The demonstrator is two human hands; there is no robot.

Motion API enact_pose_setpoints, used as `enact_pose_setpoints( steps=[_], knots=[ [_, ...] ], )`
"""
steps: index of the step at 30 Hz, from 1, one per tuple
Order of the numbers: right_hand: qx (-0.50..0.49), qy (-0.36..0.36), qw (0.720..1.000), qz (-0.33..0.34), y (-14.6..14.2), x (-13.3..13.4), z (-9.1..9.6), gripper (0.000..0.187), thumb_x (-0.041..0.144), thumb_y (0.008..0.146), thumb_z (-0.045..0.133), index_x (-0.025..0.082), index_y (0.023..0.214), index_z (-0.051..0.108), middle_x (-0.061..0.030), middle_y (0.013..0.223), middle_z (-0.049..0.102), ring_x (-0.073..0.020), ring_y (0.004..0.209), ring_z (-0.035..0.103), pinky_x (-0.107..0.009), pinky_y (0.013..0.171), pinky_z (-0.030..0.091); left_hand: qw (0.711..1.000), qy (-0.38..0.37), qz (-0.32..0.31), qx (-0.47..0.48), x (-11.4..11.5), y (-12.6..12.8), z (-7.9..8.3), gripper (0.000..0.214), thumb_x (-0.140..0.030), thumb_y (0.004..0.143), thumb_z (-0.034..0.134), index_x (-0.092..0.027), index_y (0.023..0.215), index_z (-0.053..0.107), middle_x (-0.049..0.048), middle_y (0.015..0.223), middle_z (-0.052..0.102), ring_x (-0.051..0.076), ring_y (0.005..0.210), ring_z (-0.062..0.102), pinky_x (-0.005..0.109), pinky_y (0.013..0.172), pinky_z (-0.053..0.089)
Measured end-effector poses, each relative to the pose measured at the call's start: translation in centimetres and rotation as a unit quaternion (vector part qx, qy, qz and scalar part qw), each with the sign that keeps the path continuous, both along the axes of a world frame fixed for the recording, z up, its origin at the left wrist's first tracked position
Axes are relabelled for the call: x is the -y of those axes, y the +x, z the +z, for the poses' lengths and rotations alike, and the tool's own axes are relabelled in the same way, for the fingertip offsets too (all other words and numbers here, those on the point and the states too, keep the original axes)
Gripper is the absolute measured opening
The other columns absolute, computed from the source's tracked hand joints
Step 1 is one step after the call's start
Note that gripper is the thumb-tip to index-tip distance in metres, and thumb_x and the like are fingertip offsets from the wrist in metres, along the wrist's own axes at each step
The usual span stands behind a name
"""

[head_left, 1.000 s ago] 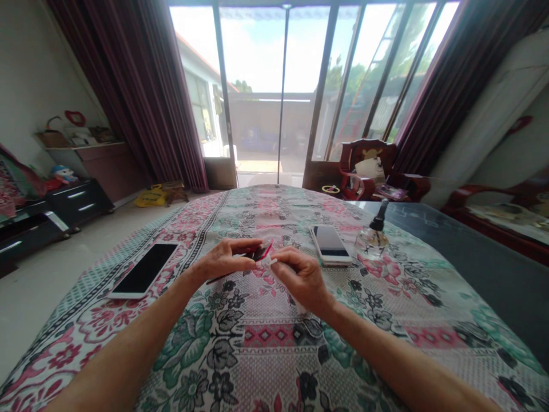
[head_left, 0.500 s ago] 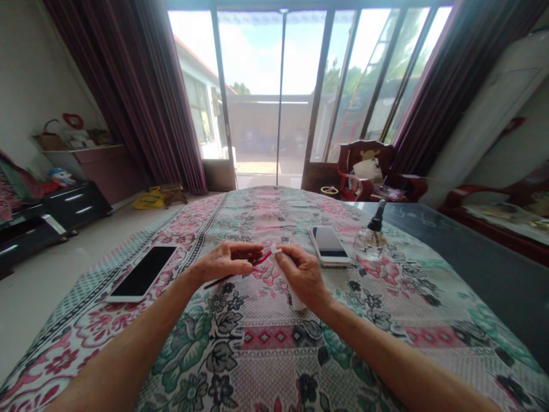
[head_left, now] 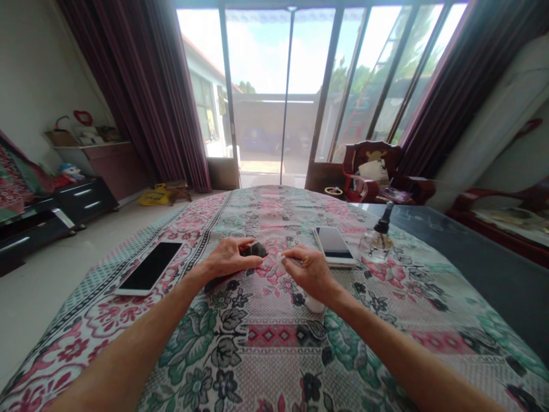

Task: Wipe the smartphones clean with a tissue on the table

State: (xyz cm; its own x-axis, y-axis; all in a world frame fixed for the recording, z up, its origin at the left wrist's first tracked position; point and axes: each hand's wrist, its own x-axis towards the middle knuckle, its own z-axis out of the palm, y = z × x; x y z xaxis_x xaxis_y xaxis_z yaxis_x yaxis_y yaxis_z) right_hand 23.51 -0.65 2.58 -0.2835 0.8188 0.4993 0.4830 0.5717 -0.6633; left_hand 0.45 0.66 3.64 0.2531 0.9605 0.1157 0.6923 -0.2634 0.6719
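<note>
My left hand (head_left: 227,258) is closed, pinching a small dark flat object (head_left: 256,249) that rests low over the floral tablecloth (head_left: 266,343). Close to its right, my right hand (head_left: 312,273) is closed round a small white tube-like thing; its tip (head_left: 281,261) pokes out toward the dark object and its other end (head_left: 314,303) shows below my palm. The two hands are a short gap apart at the table's middle. What exactly the dark object is I cannot make out.
A phone (head_left: 150,266) with a dark screen lies face up to the left, and a second phone (head_left: 333,246) lies right of my hands. A small glass bottle with a black cap (head_left: 378,240) stands beyond it. Red wooden chairs (head_left: 371,171) and glass doors are behind the table.
My left hand has lowered the dark, red-edged object toward the cloth and turned it so the red edge no longer shows. My right hand dropped a little with the white tube.
</note>
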Motion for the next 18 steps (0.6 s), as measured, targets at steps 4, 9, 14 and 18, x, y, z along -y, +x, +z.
enact_pose_setpoints(
  steps=[4, 9, 14, 18],
  knots=[
    [0.119, 0.004, 0.993, -0.006, 0.5, -0.4, -0.4, 0.02, 0.012, 0.073, 0.055, 0.021, 0.072, 0.073, -0.0039, 0.073, 0.066, -0.0149, 0.066, 0.058, -0.027, 0.064, 0.044, 0.983, 0.07, 0.079, -0.148, 0.0, 0.3, -0.6, 0.059, -0.061, 0.068, 0.065, -0.018, 0.109, 0.067, 0.0114, 0.097, 0.07, 0.029, 0.094, 0.062, 0.037, 0.083, 0.046],
    [0.163, 0.023, 0.986, 0.001, -0.1, 0.0, -1.3, 0.021, 0.013, 0.076, 0.054, 0.022, 0.07, 0.072, -0.0025, 0.07, 0.062, -0.0137, 0.063, 0.054, -0.025, 0.062, 0.039, 0.961, 0.06, 0.141, -0.23, 0.2, 0.5, -1.7, 0.054, -0.053, 0.073, 0.062, -0.018, 0.113, 0.059, 0.0158, 0.112, 0.063, 0.035, 0.11, 0.053, 0.043, 0.091, 0.041],
    [0.161, 0.012, 0.987, 0.001, -0.2, -0.1, -1.8, 0.021, 0.015, 0.077, 0.053, 0.021, 0.074, 0.072, -0.0031, 0.071, 0.062, -0.0142, 0.064, 0.055, -0.026, 0.062, 0.039, 0.968, 0.017, 0.192, -0.161, -0.2, -0.2, -1.5, 0.061, -0.058, 0.079, 0.053, -0.013, 0.121, 0.054, 0.0225, 0.125, 0.054, 0.042, 0.12, 0.047, 0.051, 0.095, 0.038],
    [0.147, 0.007, 0.989, 0.004, 0.0, -0.3, -1.9, 0.021, 0.014, 0.078, 0.052, 0.02, 0.078, 0.072, -0.0045, 0.075, 0.064, -0.0159, 0.069, 0.058, -0.028, 0.067, 0.042, 0.986, 0.001, 0.132, -0.099, -0.8, -2.1, -0.3, 0.054, -0.049, 0.086, 0.045, -0.012, 0.125, 0.055, 0.0193, 0.122, 0.061, 0.036, 0.119, 0.052, 0.045, 0.1, 0.038]
  ],
)
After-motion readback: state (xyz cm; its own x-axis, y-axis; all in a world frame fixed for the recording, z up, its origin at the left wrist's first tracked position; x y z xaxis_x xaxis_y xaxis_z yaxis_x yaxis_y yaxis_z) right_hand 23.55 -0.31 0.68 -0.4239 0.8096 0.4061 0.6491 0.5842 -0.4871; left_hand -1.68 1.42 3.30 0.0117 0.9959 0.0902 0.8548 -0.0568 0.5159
